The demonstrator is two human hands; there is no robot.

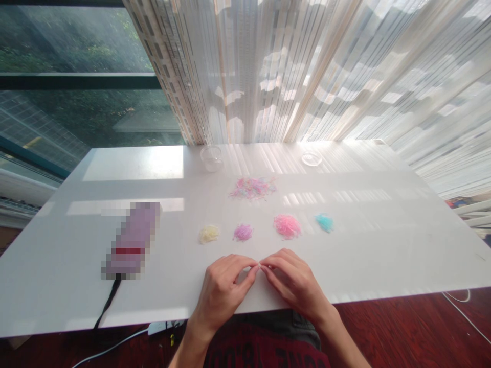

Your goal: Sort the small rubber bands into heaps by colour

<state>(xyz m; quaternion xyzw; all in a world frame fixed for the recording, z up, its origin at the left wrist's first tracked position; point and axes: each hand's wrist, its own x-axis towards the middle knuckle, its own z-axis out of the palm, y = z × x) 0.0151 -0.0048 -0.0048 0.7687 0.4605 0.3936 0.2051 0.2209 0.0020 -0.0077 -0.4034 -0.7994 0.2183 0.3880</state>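
My left hand (227, 286) and my right hand (293, 280) meet fingertip to fingertip above the near part of the table, each closed in a pinch. Whatever lies between the fingertips is too small to make out. Just beyond them, small heaps of thin, short pieces form a row: a yellow heap (209, 234), a purple heap (243, 232), a pink heap (287, 226) and a blue heap (324, 222). Farther back spreads a mixed-colour heap (253, 188) of similar pieces.
On the white table (368, 250), a clear round container (211, 157) and a clear round lid (311, 159) stand near the far edge. A pixelated purple object (134, 237) with a black strap (109, 301) lies left. Sheer curtains (261, 71) hang behind.
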